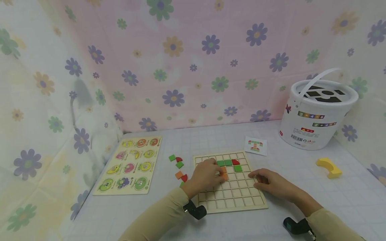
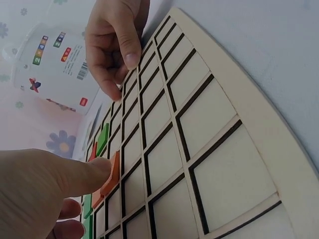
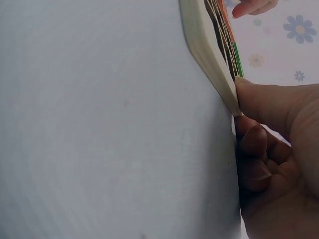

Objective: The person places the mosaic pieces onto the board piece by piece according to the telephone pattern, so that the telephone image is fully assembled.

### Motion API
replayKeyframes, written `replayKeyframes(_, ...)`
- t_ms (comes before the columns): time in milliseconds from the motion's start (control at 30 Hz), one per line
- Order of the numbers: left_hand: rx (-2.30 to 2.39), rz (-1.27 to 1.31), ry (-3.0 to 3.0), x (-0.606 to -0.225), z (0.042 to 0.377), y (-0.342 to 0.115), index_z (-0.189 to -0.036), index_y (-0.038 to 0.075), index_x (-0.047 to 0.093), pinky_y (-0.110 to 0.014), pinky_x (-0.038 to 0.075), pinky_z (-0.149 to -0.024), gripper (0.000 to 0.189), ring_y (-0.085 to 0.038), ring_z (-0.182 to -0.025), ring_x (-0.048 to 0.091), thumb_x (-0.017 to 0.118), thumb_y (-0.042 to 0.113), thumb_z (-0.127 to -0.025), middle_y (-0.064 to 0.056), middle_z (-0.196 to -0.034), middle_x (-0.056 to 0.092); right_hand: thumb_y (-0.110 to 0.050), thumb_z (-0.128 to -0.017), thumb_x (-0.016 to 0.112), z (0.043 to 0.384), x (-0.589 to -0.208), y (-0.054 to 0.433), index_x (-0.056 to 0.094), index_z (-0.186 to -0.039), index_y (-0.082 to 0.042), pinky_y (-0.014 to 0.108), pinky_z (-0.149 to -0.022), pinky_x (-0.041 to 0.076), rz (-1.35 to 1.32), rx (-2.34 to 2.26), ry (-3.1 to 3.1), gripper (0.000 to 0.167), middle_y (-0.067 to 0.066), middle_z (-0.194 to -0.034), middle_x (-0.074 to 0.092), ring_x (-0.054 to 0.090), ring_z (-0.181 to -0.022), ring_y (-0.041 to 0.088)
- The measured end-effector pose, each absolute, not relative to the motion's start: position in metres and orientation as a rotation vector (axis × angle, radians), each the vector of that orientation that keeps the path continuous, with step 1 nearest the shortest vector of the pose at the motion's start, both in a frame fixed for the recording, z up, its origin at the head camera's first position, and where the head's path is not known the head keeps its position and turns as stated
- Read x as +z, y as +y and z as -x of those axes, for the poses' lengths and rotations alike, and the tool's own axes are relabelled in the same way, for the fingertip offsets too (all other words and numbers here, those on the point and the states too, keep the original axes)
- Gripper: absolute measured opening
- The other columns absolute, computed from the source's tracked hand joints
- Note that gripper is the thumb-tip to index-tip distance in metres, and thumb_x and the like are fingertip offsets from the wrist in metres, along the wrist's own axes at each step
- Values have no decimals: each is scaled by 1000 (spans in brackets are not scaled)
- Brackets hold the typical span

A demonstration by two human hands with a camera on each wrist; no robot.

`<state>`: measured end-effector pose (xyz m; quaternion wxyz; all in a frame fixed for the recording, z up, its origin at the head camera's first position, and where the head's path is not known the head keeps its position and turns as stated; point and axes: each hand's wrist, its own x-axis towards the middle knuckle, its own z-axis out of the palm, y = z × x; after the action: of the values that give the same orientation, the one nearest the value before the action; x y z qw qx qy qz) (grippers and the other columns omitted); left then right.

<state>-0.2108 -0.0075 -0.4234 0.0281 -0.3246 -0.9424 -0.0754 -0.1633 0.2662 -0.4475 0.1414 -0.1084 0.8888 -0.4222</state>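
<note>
Left hand (image 1: 205, 175) is over the grid board (image 1: 241, 209), reaching in from the board's left side; lower orange tile (image 1: 225, 177) sits right at its fingertips, to their right. Left wrist view has the thumb against that tile, other fingers bent behind it — index mostly hidden, so cannot tell if it's a true pinch or just a press. Tile is squarish, no long axis worth noting; key relation is the line it makes with the upper orange tile (image 1: 223, 169), just beyond it, running away from the person toward the row of green tiles (image 1: 228, 162). Left hand is clearly nearer; right hand (image 1: 272, 184) is several cells off at the board's right edge, gripping that edge, thumb on top and fingers curled at the side, no tile seen in it. Loose tiles (image 1: 179, 164) lie on the table left of the board, near the left hand, well apart from the right. Printed card (image 1: 255, 146) is past the board's far right corner — right hand's side.
</note>
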Motion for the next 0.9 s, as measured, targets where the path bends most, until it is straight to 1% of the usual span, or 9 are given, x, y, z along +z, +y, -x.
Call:
replayKeyframes(200,-247,1001,-2896,-424,211,-10,-100,28,79,-18,44,-64,21,-7,-83,58,73,43,-86,6,-98,64,-26,-92,68,164,-447,267,60,-128,-10,24,-65,38,328,-1220,2568,40,4,-98,49,44,-85,9)
replayKeyframes(400,-258,918,-2947,-421,212,-22,-103,27,78,-23,49,-70,21,-11,-96,62,71,40,-88,5,-107,65,-26,-92,68,164,-447,267,60,-128,-11,25,-66,39,310,-1196,2573,40,4,-98,49,45,-86,11)
replayKeyframes(533,-319,866,-2967,-417,217,-39,-104,23,78,-25,48,-71,22,-14,-94,62,72,37,-88,2,-105,65,-26,-92,67,164,-446,267,60,-128,-12,25,-67,39,291,-1181,2575,39,3,-99,49,45,-87,11)
replayKeyframes(633,-427,787,-2983,-415,219,-59,-102,18,77,-27,48,-68,22,-17,-90,62,73,34,-87,-1,-102,66,-26,-92,68,163,-446,267,60,-128,-11,24,-67,39,306,-1196,2569,40,4,-99,49,45,-88,11)
replayKeyframes(733,-470,651,-3028,-417,221,-84,-103,17,77,-28,51,-71,23,-17,-90,63,73,33,-87,-1,-102,66,-27,-92,68,164,-447,265,60,-128,-11,24,-67,39,327,-1198,2560,41,4,-100,49,45,-89,12)
replayKeyframes(800,-503,570,-3058,-419,222,-99,-102,16,77,-30,51,-74,23,-16,-89,63,73,32,-86,-2,-104,66,-28,-92,68,164,-448,265,60,-128,-12,24,-67,39,303,-1182,2568,41,4,-100,50,45,-90,13)
replayKeyframes(900,-534,476,-3092,-422,223,-119,-102,16,77,-32,50,-76,22,-15,-88,61,73,31,-86,-2,-104,65,-27,-92,68,166,-449,266,60,-129,-13,24,-68,40,285,-1166,2576,40,3,-101,50,46,-91,13)
